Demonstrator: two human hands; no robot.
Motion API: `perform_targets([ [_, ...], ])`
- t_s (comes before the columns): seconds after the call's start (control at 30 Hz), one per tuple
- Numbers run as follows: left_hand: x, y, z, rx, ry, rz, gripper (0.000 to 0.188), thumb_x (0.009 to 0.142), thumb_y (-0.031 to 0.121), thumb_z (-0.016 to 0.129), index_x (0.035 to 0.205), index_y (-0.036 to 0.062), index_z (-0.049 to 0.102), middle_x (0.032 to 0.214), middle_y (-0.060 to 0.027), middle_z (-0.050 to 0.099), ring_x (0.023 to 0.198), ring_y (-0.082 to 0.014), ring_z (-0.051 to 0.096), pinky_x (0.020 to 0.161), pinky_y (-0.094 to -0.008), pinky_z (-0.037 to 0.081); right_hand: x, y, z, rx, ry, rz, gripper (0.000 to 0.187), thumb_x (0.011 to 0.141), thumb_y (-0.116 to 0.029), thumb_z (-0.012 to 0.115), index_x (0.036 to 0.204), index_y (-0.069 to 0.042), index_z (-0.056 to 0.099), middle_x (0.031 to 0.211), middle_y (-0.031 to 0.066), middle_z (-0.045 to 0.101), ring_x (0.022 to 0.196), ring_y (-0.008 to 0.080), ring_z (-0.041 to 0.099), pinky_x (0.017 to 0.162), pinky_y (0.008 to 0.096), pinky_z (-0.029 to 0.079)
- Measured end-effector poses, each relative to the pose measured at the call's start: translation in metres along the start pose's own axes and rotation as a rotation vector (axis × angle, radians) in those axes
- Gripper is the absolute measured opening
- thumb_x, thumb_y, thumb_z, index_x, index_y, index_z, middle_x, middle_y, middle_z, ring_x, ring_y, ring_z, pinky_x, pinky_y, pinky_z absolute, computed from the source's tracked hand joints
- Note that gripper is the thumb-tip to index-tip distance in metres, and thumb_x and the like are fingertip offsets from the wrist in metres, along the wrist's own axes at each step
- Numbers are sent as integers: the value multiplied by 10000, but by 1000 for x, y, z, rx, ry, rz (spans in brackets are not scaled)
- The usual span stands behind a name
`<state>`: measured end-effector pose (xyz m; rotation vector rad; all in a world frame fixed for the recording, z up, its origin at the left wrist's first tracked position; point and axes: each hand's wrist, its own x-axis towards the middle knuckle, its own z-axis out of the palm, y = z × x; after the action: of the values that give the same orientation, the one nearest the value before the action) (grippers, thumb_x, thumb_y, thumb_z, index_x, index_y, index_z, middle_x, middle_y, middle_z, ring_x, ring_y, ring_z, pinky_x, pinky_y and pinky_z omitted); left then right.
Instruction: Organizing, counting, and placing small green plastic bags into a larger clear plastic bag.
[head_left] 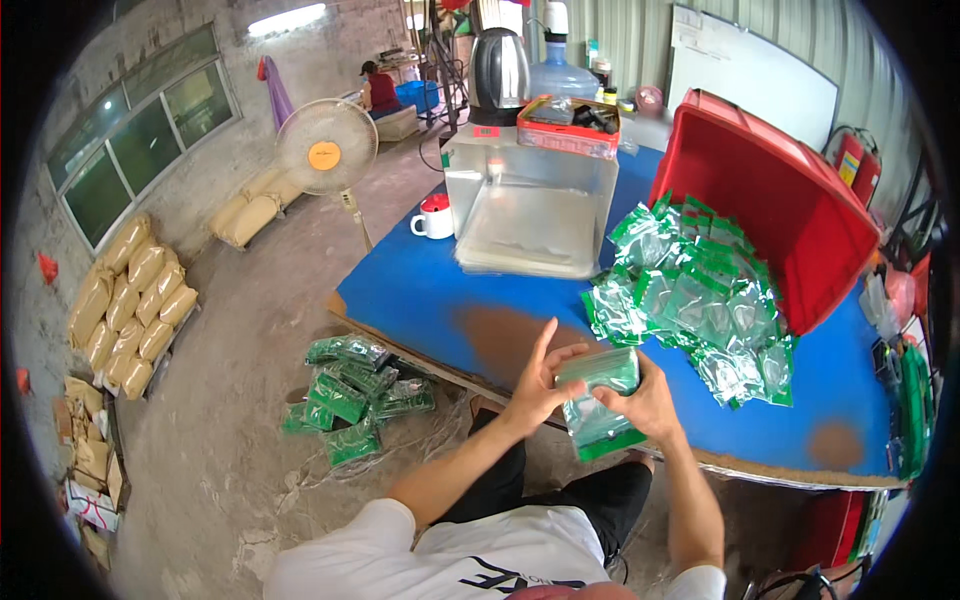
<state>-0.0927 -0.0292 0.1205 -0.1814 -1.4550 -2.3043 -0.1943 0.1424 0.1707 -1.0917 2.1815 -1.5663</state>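
Note:
Between my two hands, over the near edge of the blue table [400,285], is a stack of green and clear plastic packets [600,400]. My left hand [540,385] grips its left side with thumb and fingers, the index finger pointing up. On the other side my right hand [645,400] is closed round the stack, its thumb lying across the front. Just beyond and to the right, a loose heap of similar green packets [700,295] spills from a tipped red bin [790,200].
Clear plastic sheets or bags [530,230] lie at the table's back, beside a white mug [433,217] with a red lid. Bundled green packs [345,395] rest on the floor to the left. A standing fan [330,150] and stacked sacks [130,300] are farther left. Someone in red [380,92] sits far back.

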Motion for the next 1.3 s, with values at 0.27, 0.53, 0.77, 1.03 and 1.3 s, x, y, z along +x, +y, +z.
perform_targets([
  [0.27, 6, -59, 8, 327, 364, 125, 421, 1065, 347, 440, 1388, 77, 468, 1196, -72, 528, 1117, -157, 503, 982, -318, 408, -20, 30, 41, 304, 155, -2, 557, 739, -153, 851, 1200, 14, 586, 1085, 96, 673, 984, 166, 621, 889, 319, 503],
  [0.53, 43, -63, 9, 540, 302, 160, 371, 996, 277, 592, 1288, 54, 547, 1150, -75, 549, 1075, -143, 506, 931, -287, 414, -19, 74, 9, 477, 191, 303, 522, 816, -203, 776, 1245, 5, 563, 1124, 78, 648, 917, 192, 640, 828, 333, 527],
  [0.77, 223, -51, -144, 1232, 344, 194, 252, 807, 287, 794, 830, 56, 694, 826, -111, 674, 774, -268, 670, 706, -405, 523, -44, 104, -33, 1123, 596, 194, 588, 946, -529, 522, 1343, -94, 532, 1210, 97, 626, 1061, 274, 622, 908, 441, 524],
  [1.03, 275, -61, -241, 1331, 394, -153, 374, 702, 473, 819, 801, 118, 755, 807, -81, 739, 792, -264, 713, 741, -407, 547, -75, 161, -37, 906, 515, 241, 534, 907, -422, 620, 1287, -52, 565, 1172, 74, 645, 1039, 234, 628, 917, 393, 514],
  [1.3, 294, -68, -298, 1245, 530, -274, 370, 868, 488, 687, 844, 127, 767, 792, -78, 736, 793, -268, 711, 731, -429, 544, -52, 154, -35, 851, 578, 370, 526, 909, -410, 607, 1303, -66, 555, 1209, 73, 616, 1078, 227, 601, 915, 404, 501],
])
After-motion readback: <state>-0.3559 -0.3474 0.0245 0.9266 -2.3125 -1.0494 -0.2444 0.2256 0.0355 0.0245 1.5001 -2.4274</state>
